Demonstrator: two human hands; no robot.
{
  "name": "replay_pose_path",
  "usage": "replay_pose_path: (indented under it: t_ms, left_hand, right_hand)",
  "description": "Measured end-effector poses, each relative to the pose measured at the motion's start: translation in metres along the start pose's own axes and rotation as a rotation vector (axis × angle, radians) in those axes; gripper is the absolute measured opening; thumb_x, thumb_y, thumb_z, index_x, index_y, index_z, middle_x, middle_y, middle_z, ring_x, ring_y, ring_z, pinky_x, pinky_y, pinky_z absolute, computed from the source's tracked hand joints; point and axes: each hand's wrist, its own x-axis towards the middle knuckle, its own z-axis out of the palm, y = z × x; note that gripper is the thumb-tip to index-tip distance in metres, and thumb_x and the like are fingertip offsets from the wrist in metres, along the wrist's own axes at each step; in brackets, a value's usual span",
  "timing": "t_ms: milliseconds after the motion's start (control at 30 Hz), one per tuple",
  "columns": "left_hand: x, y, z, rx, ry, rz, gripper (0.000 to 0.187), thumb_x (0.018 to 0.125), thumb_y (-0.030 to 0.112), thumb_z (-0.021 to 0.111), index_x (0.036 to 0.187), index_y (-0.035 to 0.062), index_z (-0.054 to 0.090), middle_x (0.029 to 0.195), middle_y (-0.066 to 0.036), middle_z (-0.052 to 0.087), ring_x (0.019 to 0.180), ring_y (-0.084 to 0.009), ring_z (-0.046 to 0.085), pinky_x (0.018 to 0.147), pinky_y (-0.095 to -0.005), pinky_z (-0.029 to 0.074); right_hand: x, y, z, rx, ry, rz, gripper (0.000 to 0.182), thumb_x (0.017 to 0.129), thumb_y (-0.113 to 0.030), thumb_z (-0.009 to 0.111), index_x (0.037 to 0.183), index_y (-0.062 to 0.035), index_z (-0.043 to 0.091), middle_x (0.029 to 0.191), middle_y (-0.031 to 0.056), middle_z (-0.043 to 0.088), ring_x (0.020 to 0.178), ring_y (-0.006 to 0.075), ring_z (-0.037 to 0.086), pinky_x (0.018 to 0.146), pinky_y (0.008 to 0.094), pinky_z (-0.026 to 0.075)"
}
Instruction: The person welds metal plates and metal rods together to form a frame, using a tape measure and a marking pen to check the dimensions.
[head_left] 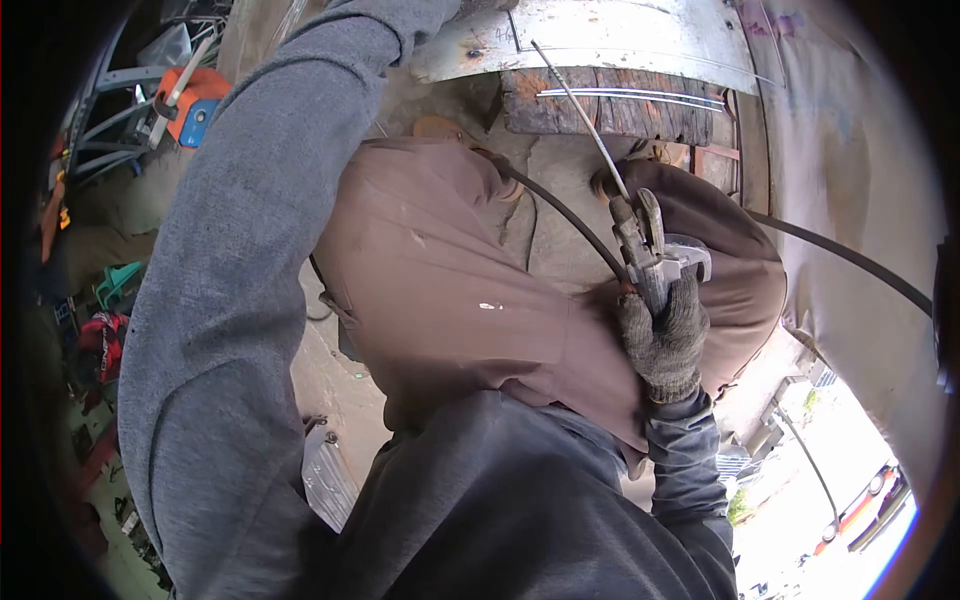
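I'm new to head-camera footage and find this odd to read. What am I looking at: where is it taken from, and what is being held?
There is no machine here, just a person. The single picture comes from a camera on their head, looking forward and down past their own brown trousers; its wide lens bends the edges.

The right hand, in a knitted glove, grips a clamp-like holder. A thin rod sticks out from it, and a dark cable seems to join it. The left sleeve reaches to the top edge, where what the hand does cannot be made out.

Ahead, slim metal strips lie on a worn wooden block, beside a pale metal sheet.
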Motion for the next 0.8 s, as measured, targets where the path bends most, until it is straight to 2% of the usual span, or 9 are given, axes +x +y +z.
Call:
replay_pose_path:
  t_ms: [100,133,200,233,267,333,400,467,800]
  left_hand:
    - [0.004,-0.006,0.004,0.113,0.021,0.046,0.029,0.082,0.031,0.067,0.1,0.0082,0.072,0.107,-0.014,0.068,0.107,-0.0327,0.062,0.093,-0.0437,0.048]
    - [0.003,-0.008,0.004,0.058,0.009,0.052,0.03,0.082,0.031,0.067,0.101,0.0085,0.072,0.107,-0.014,0.068,0.106,-0.0327,0.062,0.092,-0.0434,0.048]
    - [0.003,-0.006,0.002,0.021,-0.026,0.071,0.03,0.082,0.031,0.068,0.102,0.0088,0.072,0.106,-0.015,0.068,0.106,-0.0326,0.062,0.092,-0.0431,0.048]
    - [0.002,-0.003,0.001,0.053,-0.027,0.071,0.029,0.081,0.025,0.068,0.105,0.0093,0.072,0.108,-0.015,0.068,0.108,-0.0328,0.062,0.094,-0.042,0.048]
    - [0.004,-0.002,-0.001,0.084,-0.026,0.071,0.029,0.08,0.018,0.067,0.108,0.0098,0.072,0.11,-0.016,0.068,0.111,-0.033,0.062,0.097,-0.0409,0.048]
    - [0.005,-0.002,-0.003,0.116,-0.055,0.092,0.03,0.08,0.017,0.067,0.108,0.0098,0.072,0.111,-0.016,0.068,0.112,-0.0331,0.062,0.097,-0.0408,0.048]
    - [0.006,-0.003,-0.004,0.14,-0.083,0.105,0.031,0.079,0.016,0.067,0.108,0.0098,0.072,0.111,-0.016,0.068,0.112,-0.0331,0.061,0.098,-0.0405,0.048]
    - [0.008,-0.006,-0.005,0.155,-0.103,0.115,0.032,0.078,0.014,0.066,0.109,0.0098,0.072,0.112,-0.016,0.068,0.113,-0.0332,0.061,0.098,-0.0402,0.047]
    - [0.015,-0.017,-0.008,0.199,-0.167,0.149,0.038,0.075,0.005,0.064,0.112,0.01,0.072,0.116,-0.016,0.068,0.117,-0.0334,0.06,0.102,-0.0388,0.046]
  right_hand:
    - [-0.001,-0.015,0.001,0.127,0.036,0.225,0.055,0.083,-0.021,0.079,0.12,0.0115,0.055,0.081,0.0189,0.068,0.068,0.0359,0.07,0.063,0.0377,0.055]
    - [0.011,-0.023,-0.001,0.189,0.063,0.214,0.049,0.086,-0.017,0.077,0.116,0.0138,0.055,0.078,0.0173,0.069,0.069,0.0269,0.071,0.063,0.0341,0.054]
    - [0.005,-0.024,0.003,0.309,0.139,0.34,0.04,0.088,-0.013,0.074,0.114,0.0126,0.056,0.08,0.0155,0.071,0.073,0.0188,0.07,0.064,0.033,0.054]
    - [0.008,-0.03,0.0,0.367,0.102,0.489,0.037,0.09,-0.012,0.072,0.114,0.0106,0.057,0.079,0.0136,0.07,0.071,0.016,0.068,0.064,0.0314,0.053]
    - [0.007,-0.031,0.001,0.386,0.117,0.504,0.037,0.09,-0.012,0.072,0.114,0.0106,0.057,0.079,0.0136,0.07,0.071,0.016,0.068,0.064,0.0314,0.053]
    - [0.004,-0.03,0.003,0.388,0.033,0.52,0.037,0.096,-0.012,0.064,0.129,0.0025,0.055,0.105,0.0083,0.067,0.092,0.0155,0.061,0.085,0.0291,0.048]
    - [0.003,-0.032,0.009,0.415,0.032,0.563,0.036,0.097,-0.012,0.063,0.129,0.0027,0.055,0.099,0.007,0.067,0.087,0.013,0.061,0.081,0.0278,0.049]
    - [-0.001,-0.028,0.019,0.496,0.173,0.486,0.038,0.089,-0.016,0.076,0.111,0.0097,0.059,0.079,0.0144,0.07,0.068,0.016,0.065,0.063,0.0319,0.052]
    - [0.003,-0.04,0.017,0.526,0.069,0.625,0.045,0.09,-0.018,0.074,0.12,0.0105,0.056,0.081,0.0179,0.071,0.071,0.021,0.071,0.063,0.0336,0.053]
